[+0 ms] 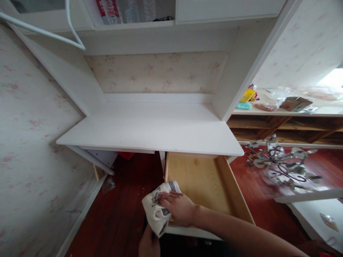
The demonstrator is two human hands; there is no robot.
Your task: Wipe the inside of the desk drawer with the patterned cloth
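Note:
A folded whitish cloth (pixel 154 207) with a grey-brown pattern lies over the front left corner of a pulled-out wooden drawer (pixel 199 175). My right hand (pixel 179 208) reaches in from the right, its fingers closed on the cloth from above. Below, at the bottom edge of the view, my left hand (pixel 149 241) comes up against the cloth's lower end; its fingers are hidden beneath it. The drawer's bare wooden bottom shows. Above the drawer is the white desk top (pixel 155 123).
Overhead shelves hold clear plastic bottles (pixel 132 12). A white bent tube (pixel 43 31) crosses the upper left. On the red wooden floor (pixel 120 200) at right lies a chandelier (pixel 281 160). A low shelf unit (pixel 268 123) carries bags and a cardboard box (pixel 295 103).

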